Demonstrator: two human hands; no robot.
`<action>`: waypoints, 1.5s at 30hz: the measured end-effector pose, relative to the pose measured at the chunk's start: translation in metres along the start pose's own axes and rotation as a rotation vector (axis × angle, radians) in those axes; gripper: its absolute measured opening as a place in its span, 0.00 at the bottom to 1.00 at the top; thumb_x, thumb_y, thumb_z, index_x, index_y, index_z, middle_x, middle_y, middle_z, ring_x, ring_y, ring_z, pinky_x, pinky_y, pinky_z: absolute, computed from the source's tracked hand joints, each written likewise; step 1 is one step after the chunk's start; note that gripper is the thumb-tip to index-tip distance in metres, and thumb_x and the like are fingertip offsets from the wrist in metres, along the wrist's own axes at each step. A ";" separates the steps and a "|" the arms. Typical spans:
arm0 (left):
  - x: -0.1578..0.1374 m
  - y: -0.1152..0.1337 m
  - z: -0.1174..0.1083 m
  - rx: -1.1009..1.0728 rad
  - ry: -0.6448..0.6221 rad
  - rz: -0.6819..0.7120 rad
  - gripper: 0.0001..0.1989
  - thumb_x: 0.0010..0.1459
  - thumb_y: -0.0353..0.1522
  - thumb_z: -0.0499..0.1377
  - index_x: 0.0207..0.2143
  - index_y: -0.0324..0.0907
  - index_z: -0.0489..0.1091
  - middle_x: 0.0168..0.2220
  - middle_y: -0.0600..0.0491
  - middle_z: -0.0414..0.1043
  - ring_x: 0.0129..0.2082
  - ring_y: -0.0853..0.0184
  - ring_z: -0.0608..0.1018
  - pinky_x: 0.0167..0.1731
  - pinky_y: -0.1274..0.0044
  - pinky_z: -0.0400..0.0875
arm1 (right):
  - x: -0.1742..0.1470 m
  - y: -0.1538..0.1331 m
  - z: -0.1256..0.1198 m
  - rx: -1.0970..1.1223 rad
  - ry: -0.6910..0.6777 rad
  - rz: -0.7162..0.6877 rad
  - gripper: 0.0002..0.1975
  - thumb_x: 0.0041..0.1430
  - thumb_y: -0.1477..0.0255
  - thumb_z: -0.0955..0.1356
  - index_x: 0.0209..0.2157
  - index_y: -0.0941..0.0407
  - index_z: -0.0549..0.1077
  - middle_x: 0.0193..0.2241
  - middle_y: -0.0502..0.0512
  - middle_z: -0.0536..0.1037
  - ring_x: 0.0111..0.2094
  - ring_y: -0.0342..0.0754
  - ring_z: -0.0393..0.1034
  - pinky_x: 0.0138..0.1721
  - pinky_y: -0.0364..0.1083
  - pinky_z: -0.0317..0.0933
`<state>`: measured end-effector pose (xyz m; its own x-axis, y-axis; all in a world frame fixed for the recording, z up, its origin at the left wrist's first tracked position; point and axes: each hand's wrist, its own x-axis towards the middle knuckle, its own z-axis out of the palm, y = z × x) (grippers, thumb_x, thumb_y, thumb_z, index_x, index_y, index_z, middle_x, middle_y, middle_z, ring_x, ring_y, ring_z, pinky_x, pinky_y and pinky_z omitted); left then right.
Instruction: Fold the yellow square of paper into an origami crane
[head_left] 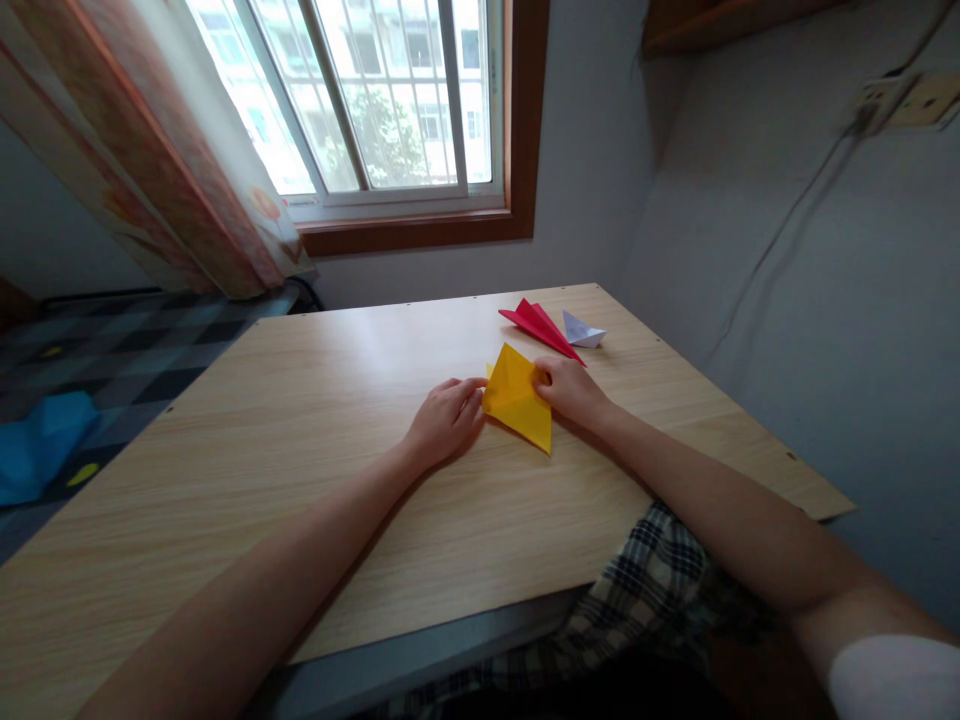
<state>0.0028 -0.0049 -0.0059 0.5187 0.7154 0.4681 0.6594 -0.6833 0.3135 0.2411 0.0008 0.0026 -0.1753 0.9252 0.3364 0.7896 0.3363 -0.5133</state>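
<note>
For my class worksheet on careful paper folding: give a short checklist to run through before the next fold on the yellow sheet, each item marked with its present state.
1. Yellow paper lies on the table: ok.
2. Left hand touches its left edge: ok.
3. Right hand pins its right corner: ok.
4. Red folded piece and white folded piece lie apart from the yellow sheet: ok.
5. Edges line up exactly: cannot tell.
6. Crease pressed sharp: cannot tell.
</note>
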 end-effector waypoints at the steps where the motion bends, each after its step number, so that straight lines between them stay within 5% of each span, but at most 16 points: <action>1: 0.000 0.001 -0.001 -0.009 0.001 -0.001 0.14 0.68 0.32 0.50 0.50 0.41 0.72 0.41 0.48 0.80 0.41 0.61 0.78 0.45 0.69 0.73 | 0.000 0.000 0.000 0.011 0.001 0.005 0.07 0.55 0.81 0.66 0.26 0.57 0.71 0.28 0.54 0.76 0.31 0.47 0.67 0.31 0.43 0.53; 14: 0.005 -0.001 -0.003 0.019 -0.023 0.095 0.17 0.70 0.31 0.44 0.39 0.41 0.72 0.38 0.46 0.77 0.38 0.60 0.74 0.45 0.66 0.69 | -0.002 -0.004 0.004 0.086 -0.024 -0.059 0.07 0.53 0.82 0.66 0.25 0.57 0.69 0.26 0.52 0.75 0.29 0.45 0.65 0.31 0.43 0.53; 22: 0.003 0.001 -0.002 -0.025 0.034 -0.075 0.09 0.65 0.35 0.55 0.33 0.43 0.71 0.33 0.51 0.74 0.36 0.62 0.74 0.39 0.71 0.69 | -0.005 -0.014 0.004 0.034 -0.037 -0.098 0.09 0.53 0.83 0.65 0.23 0.56 0.68 0.25 0.52 0.74 0.28 0.45 0.64 0.30 0.44 0.51; 29: 0.005 -0.003 0.000 -0.044 0.046 -0.188 0.14 0.64 0.32 0.50 0.25 0.43 0.67 0.28 0.51 0.73 0.34 0.62 0.73 0.39 0.71 0.69 | -0.012 -0.026 0.004 0.094 -0.055 -0.181 0.09 0.55 0.84 0.65 0.27 0.57 0.71 0.29 0.54 0.76 0.33 0.47 0.67 0.35 0.44 0.56; 38: 0.005 -0.006 0.001 -0.285 0.074 -0.191 0.26 0.71 0.40 0.39 0.42 0.40 0.74 0.43 0.45 0.79 0.45 0.60 0.77 0.50 0.67 0.70 | -0.007 -0.014 0.006 0.132 -0.009 -0.122 0.10 0.53 0.84 0.64 0.24 0.56 0.69 0.27 0.53 0.75 0.30 0.47 0.65 0.33 0.44 0.53; 45: 0.004 -0.008 0.004 -0.341 0.060 -0.195 0.21 0.70 0.39 0.45 0.51 0.41 0.73 0.48 0.47 0.78 0.51 0.60 0.77 0.56 0.66 0.69 | 0.001 0.003 0.005 0.267 0.022 -0.035 0.08 0.51 0.82 0.64 0.26 0.57 0.72 0.27 0.52 0.76 0.30 0.46 0.66 0.31 0.44 0.53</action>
<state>0.0017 0.0041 -0.0103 0.3622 0.8338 0.4166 0.5190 -0.5516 0.6530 0.2400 0.0036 -0.0027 -0.1844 0.9092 0.3733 0.5998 0.4050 -0.6900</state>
